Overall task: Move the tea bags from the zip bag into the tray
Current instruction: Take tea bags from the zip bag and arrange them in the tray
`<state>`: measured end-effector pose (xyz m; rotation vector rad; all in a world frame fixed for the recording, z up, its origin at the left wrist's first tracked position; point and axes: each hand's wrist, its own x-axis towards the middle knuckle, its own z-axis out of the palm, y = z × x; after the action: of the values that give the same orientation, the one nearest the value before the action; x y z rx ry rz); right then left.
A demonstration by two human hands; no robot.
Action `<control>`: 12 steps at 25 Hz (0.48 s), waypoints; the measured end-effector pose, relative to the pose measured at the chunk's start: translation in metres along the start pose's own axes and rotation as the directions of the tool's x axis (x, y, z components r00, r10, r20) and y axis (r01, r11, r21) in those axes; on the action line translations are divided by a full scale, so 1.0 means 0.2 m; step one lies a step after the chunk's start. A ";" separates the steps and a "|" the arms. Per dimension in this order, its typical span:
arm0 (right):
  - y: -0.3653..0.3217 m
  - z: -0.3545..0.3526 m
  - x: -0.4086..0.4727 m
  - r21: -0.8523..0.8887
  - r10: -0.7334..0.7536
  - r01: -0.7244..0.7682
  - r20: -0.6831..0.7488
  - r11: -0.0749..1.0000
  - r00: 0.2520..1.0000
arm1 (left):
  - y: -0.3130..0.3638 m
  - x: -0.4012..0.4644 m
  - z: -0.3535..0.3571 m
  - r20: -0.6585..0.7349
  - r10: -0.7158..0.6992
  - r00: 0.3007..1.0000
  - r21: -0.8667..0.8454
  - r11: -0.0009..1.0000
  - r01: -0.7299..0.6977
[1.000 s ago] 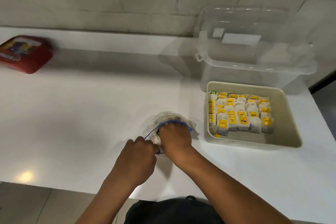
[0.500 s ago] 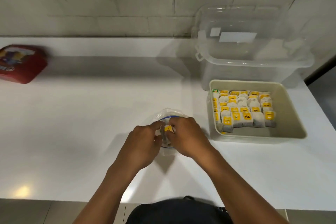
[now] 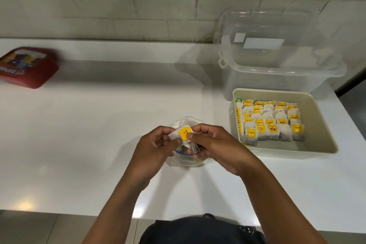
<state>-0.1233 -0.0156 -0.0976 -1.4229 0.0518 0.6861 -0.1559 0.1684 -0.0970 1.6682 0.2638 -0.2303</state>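
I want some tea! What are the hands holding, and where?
Both hands, left hand and right hand, pinch one white paper tea bag by its yellow tag edges.

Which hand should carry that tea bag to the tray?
Right hand, probably: it pinches the tea bag and is nearer the tray. Left hand would cross over.

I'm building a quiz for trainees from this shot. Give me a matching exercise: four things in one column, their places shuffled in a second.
Things:
1. tea bag
2. tray
3. red tin
4. clear tub

Places:
A. far left of the counter
B. against the wall, behind the tray
C. pinched between both hands
D. right of the hands, holding rows of tea bags

Pairs: 1-C, 2-D, 3-A, 4-B
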 end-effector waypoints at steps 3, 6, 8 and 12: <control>0.00 -0.02 -0.03 0.054 -0.034 0.032 0.025 0.998 0.999 | 0.00 -0.01 -0.02 -0.004 -0.032 0.999 -0.096 0.995 0.032; 0.00 -0.03 -0.05 0.078 -0.032 0.031 0.018 0.996 0.999 | 0.01 -0.04 -0.02 0.033 -0.077 0.996 -0.243 0.967 0.083; 0.01 -0.03 -0.06 0.099 -0.022 0.023 -0.015 0.995 1.000 | 0.02 -0.05 -0.01 0.062 -0.071 0.996 -0.258 0.963 0.085; 0.01 -0.04 -0.08 0.033 -0.069 0.074 -0.119 0.997 0.990 | 0.03 -0.08 0.06 0.030 -0.013 0.999 -0.224 0.974 0.019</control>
<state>-0.1349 -0.0294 -0.0944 -1.4215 0.1052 0.5390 -0.1683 0.1545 -0.0883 1.4387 0.2720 -0.2271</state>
